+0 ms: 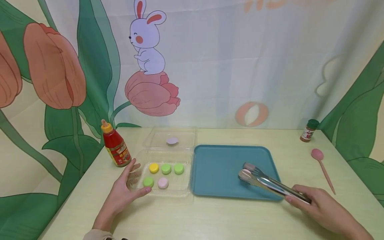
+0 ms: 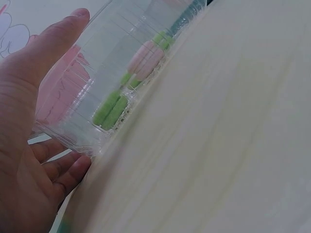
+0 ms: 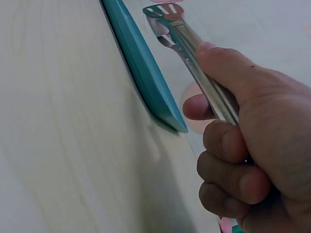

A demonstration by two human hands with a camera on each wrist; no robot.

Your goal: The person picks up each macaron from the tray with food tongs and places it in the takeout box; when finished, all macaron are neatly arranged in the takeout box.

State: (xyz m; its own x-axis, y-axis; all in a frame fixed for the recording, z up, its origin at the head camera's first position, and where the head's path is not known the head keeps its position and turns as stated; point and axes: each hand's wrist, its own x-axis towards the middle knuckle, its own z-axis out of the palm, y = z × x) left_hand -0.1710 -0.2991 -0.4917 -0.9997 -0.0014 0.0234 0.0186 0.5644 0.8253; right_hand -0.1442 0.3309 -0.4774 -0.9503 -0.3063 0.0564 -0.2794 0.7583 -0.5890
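Note:
My right hand point(image 1: 322, 208) grips metal tongs point(image 1: 279, 187) by the handle end. Their tips hold a pale pink macaron point(image 1: 246, 171) above the right part of the blue tray point(image 1: 222, 170). In the right wrist view, fingers and thumb of the hand point(image 3: 248, 131) wrap the tongs point(image 3: 199, 73). My left hand point(image 1: 121, 193) has its thumb and fingers around the left end of a clear plastic box point(image 1: 180, 186). Inside are a yellow macaron point(image 1: 154, 167), several green ones point(image 1: 166, 168) and a pink one point(image 1: 163, 183). The left wrist view shows the hand point(image 2: 29, 111) at the box's end point(image 2: 77, 131).
The box's open lid point(image 1: 156, 138) lies behind it, with a pale oval sticker. A red sauce bottle point(image 1: 117, 146) stands at the back left. A green-capped spice jar point(image 1: 309, 131) and a pink spoon point(image 1: 322, 166) are on the right. A printed curtain point(image 1: 210, 66) hangs behind the table.

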